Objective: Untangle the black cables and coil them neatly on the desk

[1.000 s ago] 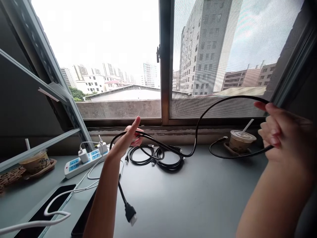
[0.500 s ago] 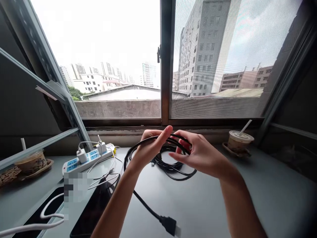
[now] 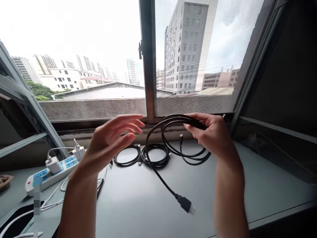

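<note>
My right hand [image 3: 206,130] grips a looped black HDMI-type cable [image 3: 164,182] between thumb and fingers, above the desk. One end of this cable hangs toward me with its connector [image 3: 185,204] pointing down and right; a second small plug [image 3: 181,136] dangles behind the loops. My left hand [image 3: 116,134] is open, fingers apart and stretched toward the loops, with nothing in it. Beneath and behind the hands, two coiled black cables lie on the desk: a thinner coil [image 3: 127,164] at the left and a thicker coil [image 3: 158,163] beside it.
A white power strip [image 3: 32,188] with plugged-in chargers [image 3: 53,164] stands at the left, white cords running from it. The grey desk [image 3: 138,208] meets the window wall at the back. Metal shelf posts [image 3: 239,124] rise at both sides.
My left hand has let go of the cable and moved left. My right hand now holds the loops alone. The view has turned right, and the coils on the desk are less hidden.
</note>
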The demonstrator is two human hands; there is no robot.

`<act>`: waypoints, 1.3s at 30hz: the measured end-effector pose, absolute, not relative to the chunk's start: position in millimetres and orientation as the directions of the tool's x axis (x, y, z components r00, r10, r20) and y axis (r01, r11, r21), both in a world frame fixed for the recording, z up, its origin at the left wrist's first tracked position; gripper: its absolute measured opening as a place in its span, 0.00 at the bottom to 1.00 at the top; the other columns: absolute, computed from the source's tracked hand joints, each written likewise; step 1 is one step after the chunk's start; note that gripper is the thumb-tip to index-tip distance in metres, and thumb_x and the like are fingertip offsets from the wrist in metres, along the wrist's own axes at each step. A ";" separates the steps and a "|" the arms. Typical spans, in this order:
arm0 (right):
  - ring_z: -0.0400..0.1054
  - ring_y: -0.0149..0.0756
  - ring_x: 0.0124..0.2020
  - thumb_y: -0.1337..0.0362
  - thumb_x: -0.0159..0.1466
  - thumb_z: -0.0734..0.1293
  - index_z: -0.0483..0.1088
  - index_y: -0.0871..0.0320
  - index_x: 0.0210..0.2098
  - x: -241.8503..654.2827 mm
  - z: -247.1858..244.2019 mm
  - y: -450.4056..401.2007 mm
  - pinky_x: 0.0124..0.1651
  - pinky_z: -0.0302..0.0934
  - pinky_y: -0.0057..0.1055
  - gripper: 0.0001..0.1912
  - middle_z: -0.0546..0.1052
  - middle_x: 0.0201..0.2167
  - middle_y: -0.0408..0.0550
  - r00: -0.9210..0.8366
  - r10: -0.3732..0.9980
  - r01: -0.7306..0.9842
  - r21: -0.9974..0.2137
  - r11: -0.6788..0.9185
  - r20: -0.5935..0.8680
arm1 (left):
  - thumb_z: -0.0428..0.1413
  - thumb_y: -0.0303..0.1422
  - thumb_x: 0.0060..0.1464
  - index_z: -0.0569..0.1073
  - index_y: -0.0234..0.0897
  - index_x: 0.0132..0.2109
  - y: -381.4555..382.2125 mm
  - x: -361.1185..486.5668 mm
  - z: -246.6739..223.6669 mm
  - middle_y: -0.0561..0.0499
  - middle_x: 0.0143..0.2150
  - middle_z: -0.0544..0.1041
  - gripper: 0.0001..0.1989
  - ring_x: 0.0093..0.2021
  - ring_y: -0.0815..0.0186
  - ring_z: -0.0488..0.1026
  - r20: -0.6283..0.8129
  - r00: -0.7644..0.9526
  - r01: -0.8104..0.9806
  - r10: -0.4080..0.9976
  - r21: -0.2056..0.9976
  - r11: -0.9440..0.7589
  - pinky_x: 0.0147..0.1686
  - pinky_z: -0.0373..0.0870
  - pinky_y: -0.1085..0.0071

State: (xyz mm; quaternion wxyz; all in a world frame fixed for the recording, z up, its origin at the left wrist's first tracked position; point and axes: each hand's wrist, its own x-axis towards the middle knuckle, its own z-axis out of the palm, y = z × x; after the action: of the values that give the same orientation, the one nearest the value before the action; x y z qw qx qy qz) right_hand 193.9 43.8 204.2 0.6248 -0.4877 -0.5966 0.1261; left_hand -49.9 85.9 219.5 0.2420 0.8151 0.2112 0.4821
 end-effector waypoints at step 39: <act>0.40 0.16 0.12 0.59 0.57 0.68 0.47 0.63 0.13 142.9 191.3 47.7 0.17 0.35 0.21 0.28 0.48 0.08 0.38 0.078 0.641 0.012 -0.643 0.766 0.764 | 0.43 0.58 0.51 0.78 0.34 0.36 129.6 10.3 159.2 0.40 0.35 0.79 0.33 0.37 0.59 0.77 -0.168 0.880 0.201 0.445 0.979 -0.028 0.41 0.71 0.67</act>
State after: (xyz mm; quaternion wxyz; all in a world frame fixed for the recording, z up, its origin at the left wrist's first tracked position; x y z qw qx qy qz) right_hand 142.9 47.7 191.3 0.6885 -0.2551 -0.6394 0.2283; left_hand 10.3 129.6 159.2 0.6591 0.7109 0.2272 0.0928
